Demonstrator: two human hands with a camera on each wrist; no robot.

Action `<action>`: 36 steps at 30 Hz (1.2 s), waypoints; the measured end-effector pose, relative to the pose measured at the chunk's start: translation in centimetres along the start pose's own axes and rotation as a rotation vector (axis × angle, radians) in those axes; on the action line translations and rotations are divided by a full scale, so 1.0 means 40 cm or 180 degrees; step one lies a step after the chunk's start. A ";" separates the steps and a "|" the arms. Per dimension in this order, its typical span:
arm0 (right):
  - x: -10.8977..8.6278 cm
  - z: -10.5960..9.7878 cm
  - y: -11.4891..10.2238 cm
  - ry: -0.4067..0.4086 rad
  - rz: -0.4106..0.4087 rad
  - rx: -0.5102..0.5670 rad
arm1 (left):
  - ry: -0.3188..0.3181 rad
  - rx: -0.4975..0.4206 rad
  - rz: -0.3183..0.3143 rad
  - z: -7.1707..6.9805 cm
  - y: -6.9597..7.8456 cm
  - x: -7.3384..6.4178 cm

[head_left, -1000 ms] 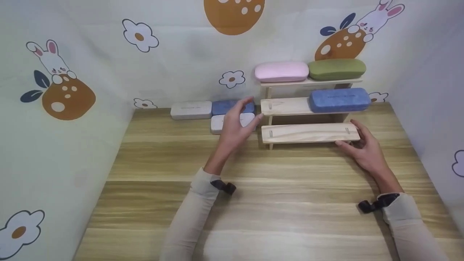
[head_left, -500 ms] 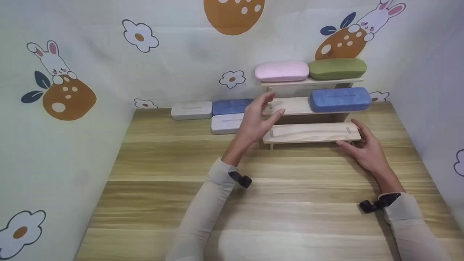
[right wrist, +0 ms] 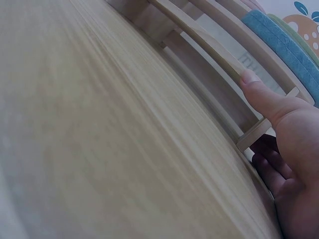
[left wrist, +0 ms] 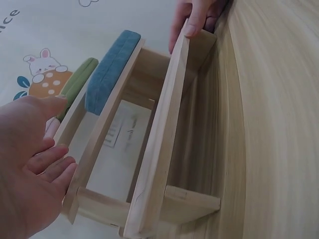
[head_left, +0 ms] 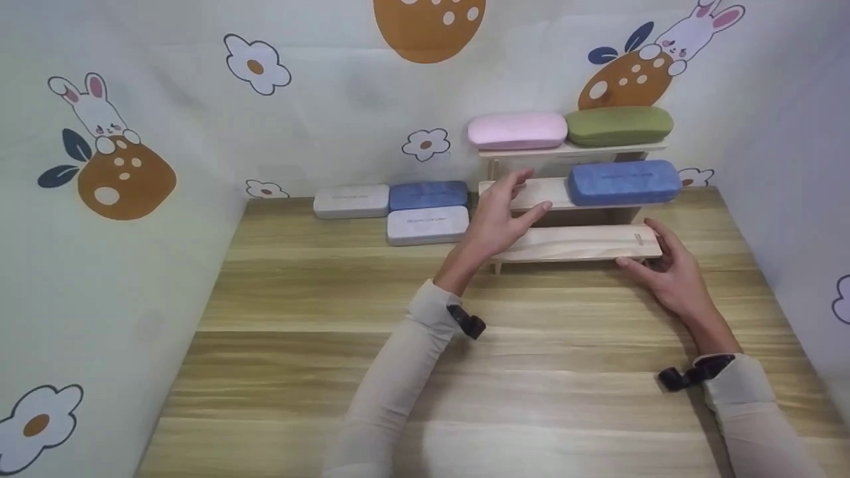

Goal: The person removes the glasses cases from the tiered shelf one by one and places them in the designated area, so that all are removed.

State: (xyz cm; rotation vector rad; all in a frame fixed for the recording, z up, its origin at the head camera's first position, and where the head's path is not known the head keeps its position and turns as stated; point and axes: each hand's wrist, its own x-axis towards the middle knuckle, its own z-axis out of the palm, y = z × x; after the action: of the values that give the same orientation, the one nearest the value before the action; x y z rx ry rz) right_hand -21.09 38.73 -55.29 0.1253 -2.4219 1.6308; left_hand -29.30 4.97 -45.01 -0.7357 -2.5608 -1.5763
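A three-tier wooden display rack point(head_left: 584, 243) stands on the table near the back wall. My right hand point(head_left: 676, 275) grips the right end of its lowest shelf, thumb at the front edge and fingers around the end. In front of the left part of the rack is my left hand point(head_left: 495, 222), fingers loosely extended and holding nothing. The left wrist view shows this hand point(left wrist: 30, 164) beside the shelves; whether it touches them I cannot tell. A blue glasses case point(head_left: 624, 183) lies on the right of the middle shelf. Pink point(head_left: 518, 131) and green point(head_left: 621, 127) glasses cases share the top shelf.
Left of the rack lie a grey case point(head_left: 350, 202), a blue case point(head_left: 428, 194) and a whitish case point(head_left: 428, 226), close together on the wooden table point(head_left: 299, 299). Printed walls point(head_left: 332, 119) enclose the table at the back and both sides.
My left hand has moved right, from beside the cases on the table to in front of the rack's left part. My right hand keeps its grip on the rack, which stays nearly still.
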 end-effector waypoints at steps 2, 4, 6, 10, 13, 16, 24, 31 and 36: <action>-0.002 -0.001 -0.001 0.0000 0.0018 -0.0005 | -0.0042 0.0046 -0.0027 0.011 0.004 0.007; -0.004 -0.001 -0.002 -0.0007 0.0055 -0.0002 | -0.0079 0.0137 -0.0044 0.021 0.009 0.013; -0.004 0.000 -0.004 -0.0022 0.0084 -0.0031 | -0.0095 0.0265 0.0004 0.033 0.013 0.018; -0.004 0.000 -0.004 -0.0036 0.0114 -0.0071 | -0.0116 0.0498 0.0103 0.061 0.022 0.030; -0.005 -0.002 -0.001 -0.0022 0.0116 -0.0043 | -0.0165 0.0568 0.0085 0.081 0.031 0.039; -0.004 -0.004 0.000 -0.0021 0.0067 -0.0082 | -0.0210 0.0671 0.0049 0.099 0.041 0.050; -0.004 -0.002 -0.002 -0.0021 0.0118 -0.0135 | -0.0218 0.0944 0.0028 0.135 0.060 0.074; 0.000 -0.004 -0.010 -0.0010 0.0162 -0.0159 | -0.0125 0.1049 -0.0220 0.156 0.085 0.092; 0.000 -0.003 -0.010 -0.0033 0.0156 -0.0127 | -0.0017 0.1225 -0.0284 0.173 0.094 0.100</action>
State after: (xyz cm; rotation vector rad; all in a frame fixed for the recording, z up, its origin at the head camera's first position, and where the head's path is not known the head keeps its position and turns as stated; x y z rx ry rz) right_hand -21.02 38.69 -54.89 0.0685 -2.4826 1.6046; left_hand -29.86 13.73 -44.10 -0.5911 -2.8099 -1.0440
